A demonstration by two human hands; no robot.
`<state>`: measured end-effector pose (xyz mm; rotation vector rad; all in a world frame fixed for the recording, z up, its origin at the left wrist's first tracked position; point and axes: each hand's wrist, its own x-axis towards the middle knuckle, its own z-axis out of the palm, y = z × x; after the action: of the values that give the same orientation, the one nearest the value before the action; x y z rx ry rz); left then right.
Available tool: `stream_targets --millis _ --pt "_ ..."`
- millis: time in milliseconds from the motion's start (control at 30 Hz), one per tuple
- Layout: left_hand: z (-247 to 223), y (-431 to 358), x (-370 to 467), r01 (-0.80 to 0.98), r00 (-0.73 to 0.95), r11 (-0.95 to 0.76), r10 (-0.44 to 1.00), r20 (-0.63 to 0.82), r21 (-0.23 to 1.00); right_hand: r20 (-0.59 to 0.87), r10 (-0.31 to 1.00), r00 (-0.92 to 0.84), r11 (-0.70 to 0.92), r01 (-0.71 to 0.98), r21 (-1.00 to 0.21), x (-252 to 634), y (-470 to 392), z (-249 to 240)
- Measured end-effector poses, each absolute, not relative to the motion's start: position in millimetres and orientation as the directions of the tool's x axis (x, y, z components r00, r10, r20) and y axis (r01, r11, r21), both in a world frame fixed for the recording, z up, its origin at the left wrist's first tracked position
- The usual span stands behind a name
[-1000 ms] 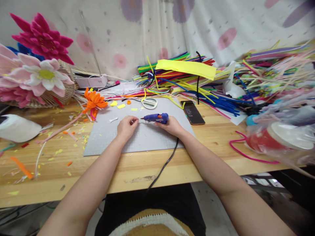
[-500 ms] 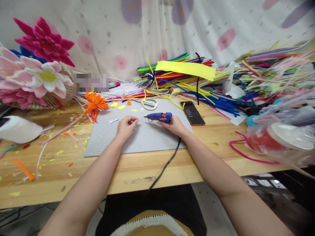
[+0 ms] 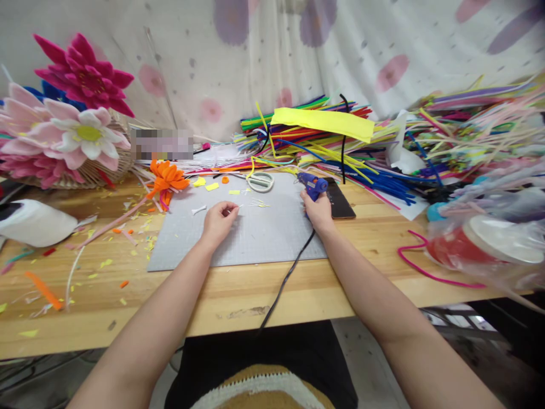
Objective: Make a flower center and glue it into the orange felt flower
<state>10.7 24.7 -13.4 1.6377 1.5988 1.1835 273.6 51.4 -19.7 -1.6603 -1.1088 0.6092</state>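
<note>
My right hand (image 3: pixel 318 210) is wrapped round a blue glue gun (image 3: pixel 314 184) at the right edge of the grey mat (image 3: pixel 264 244), its black cord trailing toward the table's front. Over the mat's left half, my left hand (image 3: pixel 220 221) pinches a thin white piece (image 3: pixel 240 207), mostly hidden by the fingers. Between the hands lie several thin white and yellow strands (image 3: pixel 260 204). A small white bundle (image 3: pixel 198 210) rests just left of my left hand. White-handled scissors (image 3: pixel 260 182) lie behind the strands.
Felt flowers (image 3: pixel 91 79) and an orange flower (image 3: pixel 167 179) stand at the left, among scraps on the wooden table (image 3: pixel 140 318). Coloured pipe cleaners (image 3: pixel 374 176) are heaped at the back. A dark phone (image 3: pixel 343 203) lies beside the glue gun; a bagged red tub (image 3: pixel 451 241) is at the right.
My right hand has carried the glue gun right and slightly up, away from my left hand, uncovering the strands on the mat. My left hand still pinches in nearly the same place.
</note>
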Motion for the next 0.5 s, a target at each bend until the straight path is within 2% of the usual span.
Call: stream_targets --millis 133,267,333,400,500 --pt "-10 23 12 0.478 -0.109 -0.131 0.972 0.206 0.868 0.146 0.928 0.343 -0.094 0.594 -0.799 272 49 -16" --pt "-6 22 10 0.476 -0.148 -0.136 0.961 0.232 0.869 0.083 0.944 0.319 -0.165 0.677 -0.717 268 40 -2" --pt "-4 23 7 0.493 -0.188 -0.129 0.950 0.250 0.860 0.115 0.933 0.340 -0.188 0.737 -0.649 269 33 11" --pt "-3 24 2 0.503 -0.246 -0.110 0.933 0.263 0.857 0.277 0.900 0.338 -0.127 0.809 -0.575 269 23 27" --pt "-2 27 -5 0.478 -0.336 -0.076 0.905 0.262 0.875 0.541 0.805 0.244 0.074 0.863 -0.500 259 11 53"
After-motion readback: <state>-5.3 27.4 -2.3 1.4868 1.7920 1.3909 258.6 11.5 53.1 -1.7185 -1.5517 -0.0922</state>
